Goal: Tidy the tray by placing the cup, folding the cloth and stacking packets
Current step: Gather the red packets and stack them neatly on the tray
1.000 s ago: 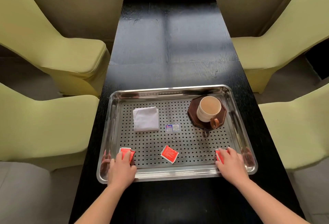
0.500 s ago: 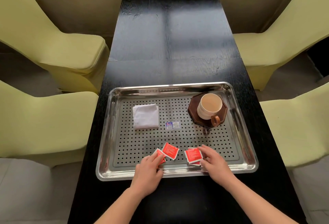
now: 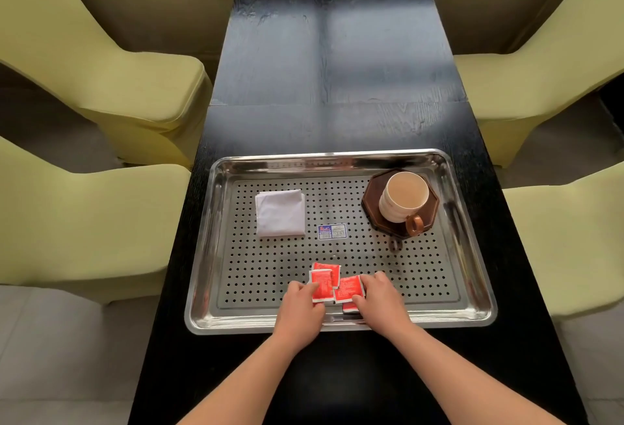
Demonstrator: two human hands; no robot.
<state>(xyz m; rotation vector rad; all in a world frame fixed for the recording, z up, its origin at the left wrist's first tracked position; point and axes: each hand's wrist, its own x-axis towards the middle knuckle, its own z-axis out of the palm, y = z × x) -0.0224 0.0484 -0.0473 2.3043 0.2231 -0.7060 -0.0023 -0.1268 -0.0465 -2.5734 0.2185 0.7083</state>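
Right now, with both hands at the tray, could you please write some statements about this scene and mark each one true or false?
1. The cup stands on a dark saucer in the tray. True.
2. The white cloth lies crumpled outside the tray. False: it lies folded inside, at the far left.
3. The left hand and the right hand both touch the red packets. True.
4. The cup's handle points away from the person. False: it points toward the person.
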